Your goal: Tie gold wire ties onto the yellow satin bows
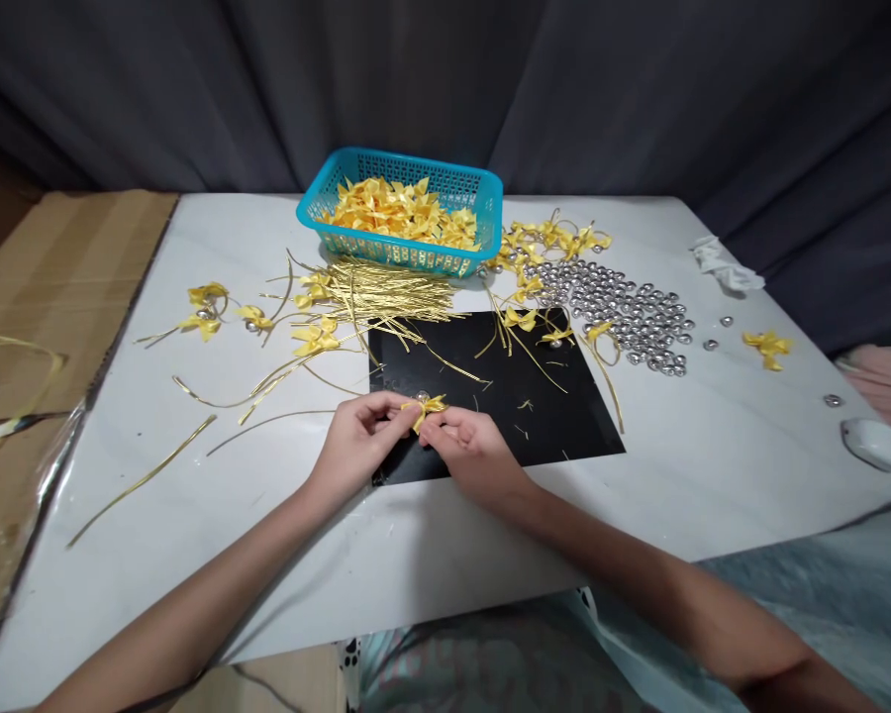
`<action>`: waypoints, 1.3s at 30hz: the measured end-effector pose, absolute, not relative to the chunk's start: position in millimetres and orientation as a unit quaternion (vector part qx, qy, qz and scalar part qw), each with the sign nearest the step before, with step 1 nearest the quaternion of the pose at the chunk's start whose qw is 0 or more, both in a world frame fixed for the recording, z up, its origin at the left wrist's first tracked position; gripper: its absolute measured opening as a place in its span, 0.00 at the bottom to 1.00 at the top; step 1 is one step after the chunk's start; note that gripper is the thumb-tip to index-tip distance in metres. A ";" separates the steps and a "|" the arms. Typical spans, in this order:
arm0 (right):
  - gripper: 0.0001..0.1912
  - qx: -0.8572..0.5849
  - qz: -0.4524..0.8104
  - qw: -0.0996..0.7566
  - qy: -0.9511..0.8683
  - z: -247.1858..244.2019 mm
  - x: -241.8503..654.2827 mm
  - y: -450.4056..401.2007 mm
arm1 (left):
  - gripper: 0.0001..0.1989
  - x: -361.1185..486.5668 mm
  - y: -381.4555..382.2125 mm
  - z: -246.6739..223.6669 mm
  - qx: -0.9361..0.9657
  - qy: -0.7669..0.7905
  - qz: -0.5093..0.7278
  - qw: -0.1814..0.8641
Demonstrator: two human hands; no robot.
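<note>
Over the left part of a black mat (pixel 564 416), my left hand (pixel 363 436) and my right hand (pixel 475 451) meet, fingertips pinched on one small yellow ribbon bow (pixel 432 405). A small silver bead (pixel 422 396) shows at the top of the bow, close to my left fingertips. Gold cord (pixel 274 414) runs leftward across the table from near my left hand; whether it joins the bow is hidden by the fingers. Just beyond the hands lies a pile of gold cords (pixel 393 292), partly resting over the mat's far edge.
A turquoise basket (pixel 401 238) of yellow bows stands at the back. Silver beads (pixel 616 307) are heaped right of the mat. Bows with cords (pixel 316 337) lie about, and a loose bow (pixel 767 349) sits farther right. A white computer mouse (pixel 877 444) and crumpled tissue (pixel 724 265) are at the right.
</note>
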State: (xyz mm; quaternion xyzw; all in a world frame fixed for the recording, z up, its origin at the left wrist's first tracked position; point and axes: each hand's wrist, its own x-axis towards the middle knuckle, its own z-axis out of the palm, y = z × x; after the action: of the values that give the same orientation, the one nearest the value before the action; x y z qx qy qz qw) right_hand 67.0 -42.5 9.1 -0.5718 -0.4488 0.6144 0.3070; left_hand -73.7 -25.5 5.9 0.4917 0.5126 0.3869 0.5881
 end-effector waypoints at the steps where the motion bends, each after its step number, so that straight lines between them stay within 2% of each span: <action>1: 0.11 -0.567 0.617 0.312 -0.447 9.6 67.8 -41.9 | 0.07 -73.9 -25.5 6.4 0.488 0.510 0.389 0.592; 20: 0.12 -0.535 0.645 0.344 -0.425 9.0 63.9 -40.5 | 0.07 -71.0 -29.7 2.2 0.450 0.496 0.433 0.603; 24: 0.11 -0.532 0.630 0.352 -0.443 4.8 61.7 -42.8 | 0.06 -69.6 -30.3 2.1 0.411 0.485 0.442 0.633; 26: 0.11 -0.542 0.591 0.353 -0.483 2.5 62.6 -45.5 | 0.07 -69.0 -29.7 3.0 0.373 0.489 0.444 0.651; 31: 0.12 -0.565 0.378 0.380 -0.627 2.6 73.4 -54.3 | 0.09 -69.4 -25.1 4.6 0.312 0.512 0.470 0.647; 39: 0.11 -0.580 0.332 0.354 -0.655 6.9 91.0 -59.2 | 0.09 -70.1 -24.2 3.2 0.322 0.511 0.461 0.650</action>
State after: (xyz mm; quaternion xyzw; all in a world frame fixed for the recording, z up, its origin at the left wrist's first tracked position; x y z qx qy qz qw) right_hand 91.0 -59.2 6.9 -0.5795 -0.6549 0.3321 0.3535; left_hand -70.1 -24.2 3.2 0.3221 0.5111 0.4610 0.6500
